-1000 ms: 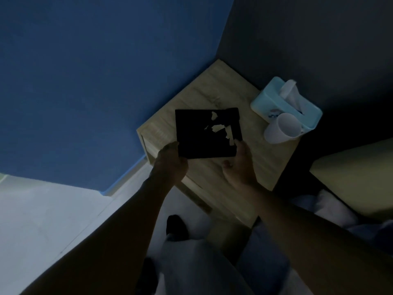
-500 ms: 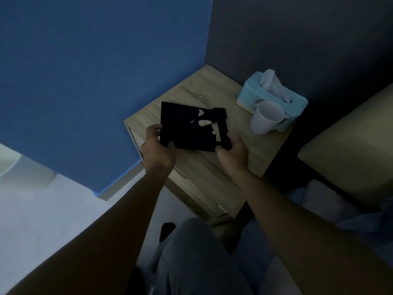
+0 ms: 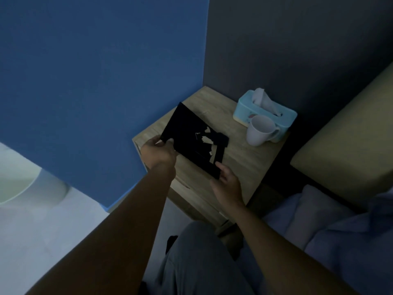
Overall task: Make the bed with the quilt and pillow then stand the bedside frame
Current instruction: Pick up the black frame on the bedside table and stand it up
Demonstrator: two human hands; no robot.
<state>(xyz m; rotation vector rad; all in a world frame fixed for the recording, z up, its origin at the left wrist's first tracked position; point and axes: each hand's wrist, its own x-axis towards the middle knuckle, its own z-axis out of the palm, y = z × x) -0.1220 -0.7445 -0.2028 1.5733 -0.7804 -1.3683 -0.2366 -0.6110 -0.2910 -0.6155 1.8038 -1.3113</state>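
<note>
The black frame [image 3: 187, 137] shows its dark back with torn pale patches and hangs tilted over the wooden bedside table [image 3: 251, 165]. My left hand [image 3: 158, 151] pinches its near left corner. My right hand [image 3: 226, 184] holds its near bottom corner with fingers curled around the edge. A pale pillow [image 3: 306, 209] and blue quilt [image 3: 350, 237] lie at the lower right, beside the tan headboard [image 3: 348, 145].
A light blue tissue box [image 3: 265, 112] and a white mug [image 3: 259, 129] stand at the table's back right corner. Blue wall to the left, dark grey wall behind. My knee in grey trousers [image 3: 202, 262] is below, over pale floor.
The frame has turned from nearly flat and square to me into a slanted, diagonal position, its far corner raised toward the blue wall. My hands spread apart with it.
</note>
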